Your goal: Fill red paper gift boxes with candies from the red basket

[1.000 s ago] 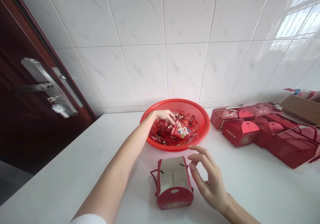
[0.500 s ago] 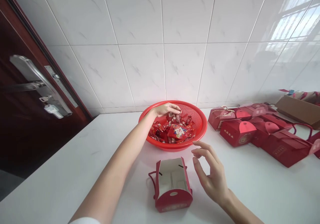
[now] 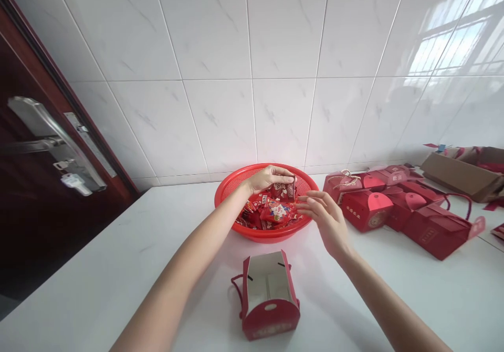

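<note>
A red plastic basket (image 3: 224, 197) holds red wrapped sweets and a larger red packet with a flower print (image 3: 277, 211). Over the basket, my left hand (image 3: 268, 179) pinches a dark red wrapped sweet (image 3: 290, 188) between thumb and fingers. My right hand (image 3: 325, 216) reaches to the basket's right rim, fingers spread and close below that sweet, holding nothing that I can see. In front of the basket an open red gift box (image 3: 271, 318) stands on the white table, its pale inside bare and a cord handle at its left.
Several closed red gift boxes (image 3: 366, 208) stand on the right of the table (image 3: 129, 247). Behind them is an open cardboard box (image 3: 459, 173). A tiled wall (image 3: 283, 116) rises behind, and a dark door (image 3: 35, 194) with a metal handle is at the left.
My left hand has lifted slightly with the sweet, which now shows more fully. My right hand has moved forward from beside the open box to the basket's edge. The view has shifted a little.
</note>
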A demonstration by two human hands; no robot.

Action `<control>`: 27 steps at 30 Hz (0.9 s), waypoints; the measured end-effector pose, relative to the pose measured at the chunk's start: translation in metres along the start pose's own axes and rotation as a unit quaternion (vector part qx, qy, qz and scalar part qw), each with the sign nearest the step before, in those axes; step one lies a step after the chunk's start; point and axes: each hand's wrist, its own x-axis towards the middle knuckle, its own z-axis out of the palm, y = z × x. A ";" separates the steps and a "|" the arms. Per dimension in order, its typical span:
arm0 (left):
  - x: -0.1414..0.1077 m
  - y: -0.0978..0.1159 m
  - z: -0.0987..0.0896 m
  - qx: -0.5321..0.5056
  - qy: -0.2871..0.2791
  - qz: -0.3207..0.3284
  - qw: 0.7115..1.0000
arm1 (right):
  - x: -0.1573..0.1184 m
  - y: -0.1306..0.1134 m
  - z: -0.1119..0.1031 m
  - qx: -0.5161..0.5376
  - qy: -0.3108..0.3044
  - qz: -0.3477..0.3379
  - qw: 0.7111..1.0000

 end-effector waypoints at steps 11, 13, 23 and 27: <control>-0.005 0.001 0.014 0.039 -0.047 0.021 0.998 | 0.002 0.011 0.022 -0.115 -0.013 -0.010 0.993; -0.006 0.001 0.014 0.024 -0.051 0.033 0.998 | 0.000 0.018 0.023 -0.134 0.015 -0.055 0.989; -0.008 -0.006 0.006 0.002 -0.140 -0.056 0.989 | -0.005 0.038 0.009 -0.286 0.074 -0.308 0.904; -0.008 -0.008 0.006 -0.014 -0.127 -0.029 0.991 | -0.008 0.038 0.010 -0.212 0.043 -0.248 0.944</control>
